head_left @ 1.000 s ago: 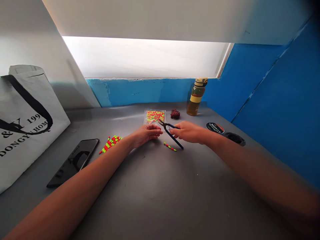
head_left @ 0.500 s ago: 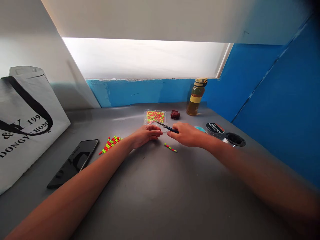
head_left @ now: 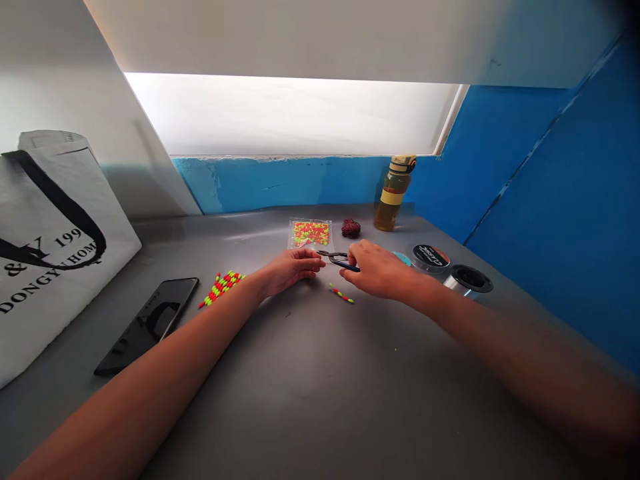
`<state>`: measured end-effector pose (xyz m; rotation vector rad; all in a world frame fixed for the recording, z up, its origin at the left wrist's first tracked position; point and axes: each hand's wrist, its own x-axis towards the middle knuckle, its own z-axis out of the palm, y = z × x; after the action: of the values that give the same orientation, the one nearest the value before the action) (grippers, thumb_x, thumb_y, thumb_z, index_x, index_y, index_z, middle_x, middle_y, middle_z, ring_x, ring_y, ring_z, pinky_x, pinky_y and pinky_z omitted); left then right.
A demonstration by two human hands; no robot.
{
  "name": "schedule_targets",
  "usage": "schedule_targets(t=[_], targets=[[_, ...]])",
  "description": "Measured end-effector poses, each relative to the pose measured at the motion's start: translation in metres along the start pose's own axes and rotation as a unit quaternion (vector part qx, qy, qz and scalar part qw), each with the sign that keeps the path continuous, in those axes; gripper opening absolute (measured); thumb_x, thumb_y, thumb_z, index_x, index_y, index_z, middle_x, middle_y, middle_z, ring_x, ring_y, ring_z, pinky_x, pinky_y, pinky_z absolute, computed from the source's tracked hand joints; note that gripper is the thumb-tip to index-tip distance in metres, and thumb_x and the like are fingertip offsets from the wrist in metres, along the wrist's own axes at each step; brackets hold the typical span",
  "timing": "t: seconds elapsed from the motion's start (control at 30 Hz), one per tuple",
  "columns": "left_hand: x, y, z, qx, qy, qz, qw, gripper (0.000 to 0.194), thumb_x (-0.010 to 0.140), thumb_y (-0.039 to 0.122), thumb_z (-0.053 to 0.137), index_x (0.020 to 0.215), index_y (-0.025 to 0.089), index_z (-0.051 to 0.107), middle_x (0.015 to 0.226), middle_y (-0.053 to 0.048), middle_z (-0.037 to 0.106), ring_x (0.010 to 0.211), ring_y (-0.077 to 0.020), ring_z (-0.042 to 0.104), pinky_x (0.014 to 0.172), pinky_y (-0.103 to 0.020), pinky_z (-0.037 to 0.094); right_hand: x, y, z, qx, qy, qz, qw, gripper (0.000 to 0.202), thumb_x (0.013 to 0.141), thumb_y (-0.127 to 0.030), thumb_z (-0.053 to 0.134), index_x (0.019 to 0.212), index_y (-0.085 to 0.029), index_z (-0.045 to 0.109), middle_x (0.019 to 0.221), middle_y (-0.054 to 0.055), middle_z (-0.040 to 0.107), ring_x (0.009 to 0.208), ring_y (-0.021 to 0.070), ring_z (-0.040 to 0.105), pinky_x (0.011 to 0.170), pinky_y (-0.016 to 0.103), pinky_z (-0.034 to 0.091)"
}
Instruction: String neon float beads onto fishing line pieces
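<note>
Your right hand (head_left: pixel 376 269) grips blue-handled metal pliers (head_left: pixel 345 265) beside your left hand (head_left: pixel 290 271), fingertips nearly pinched, contents indiscernible. Short red-and-lime bead strand (head_left: pixel 341 294) lies on the grey table (head_left: pixel 300 387). Apparent alignment calls for steadiness.

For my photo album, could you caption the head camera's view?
Right hand holding pliers beside the left hand, red and yellow-green beads nearby.
</note>
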<state>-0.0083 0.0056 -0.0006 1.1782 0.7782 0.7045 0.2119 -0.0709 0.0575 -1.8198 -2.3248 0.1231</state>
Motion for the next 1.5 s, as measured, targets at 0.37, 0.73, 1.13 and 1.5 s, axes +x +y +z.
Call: schedule_targets(t=[0.37, 0.73, 1.13, 1.5], targets=[[0.000, -0.001, -0.001, 0.003, -0.001, 0.003, 1.000, 0.029, 0.072, 0.027, 0.083, 0.092, 0.014, 0.069, 0.099, -0.010, 0.072, 0.089, -0.0153, 0.064, 0.082, -0.028, 0.048, 0.003, 0.004, 0.012, 0.057, -0.001, 0.001, 0.998, 0.043, 0.089, -0.050, 0.056, 0.122, -0.022, 0.050, 0.109, 0.010, 0.068, 0.092, 0.0273, 0.062, 0.066, 0.031, 0.036], [0.003, 0.002, 0.001, 0.017, 0.037, -0.020, 0.999, 0.030, 0.080, 0.040, 0.076, 0.094, 0.014, 0.075, 0.107, -0.011, 0.070, 0.088, -0.0140, 0.063, 0.076, -0.025, 0.049, 0.028, 0.027, 0.026, 0.294, -0.164, -0.044, 0.941, 0.052, 0.093, -0.067, 0.041, 0.096, -0.018, 0.060, 0.085, 0.003, 0.061, 0.070, 0.0139, 0.054, 0.057, 0.023, 0.038], [0.002, 0.002, 0.002, 0.006, 0.058, -0.015, 0.998, 0.026, 0.080, 0.036, 0.077, 0.092, 0.014, 0.073, 0.107, -0.011, 0.071, 0.086, -0.0139, 0.063, 0.074, -0.025, 0.049, 0.033, 0.037, 0.031, 0.402, -0.219, -0.035, 0.889, 0.049, 0.090, -0.069, 0.047, 0.094, -0.020, 0.052, 0.079, 0.000, 0.049, 0.059, 0.0093, 0.046, 0.043, 0.017, 0.040], [0.002, 0.005, 0.005, 0.027, 0.050, -0.026, 0.998, 0.027, 0.078, 0.035, 0.078, 0.091, 0.013, 0.070, 0.099, -0.010, 0.071, 0.084, -0.0135, 0.063, 0.074, -0.026, 0.049, 0.039, 0.039, 0.040, 0.422, -0.216, -0.023, 0.880, 0.051, 0.088, -0.071, 0.048, 0.090, -0.020, 0.053, 0.081, 0.002, 0.050, 0.058, 0.0106, 0.048, 0.039, 0.019, 0.045]])
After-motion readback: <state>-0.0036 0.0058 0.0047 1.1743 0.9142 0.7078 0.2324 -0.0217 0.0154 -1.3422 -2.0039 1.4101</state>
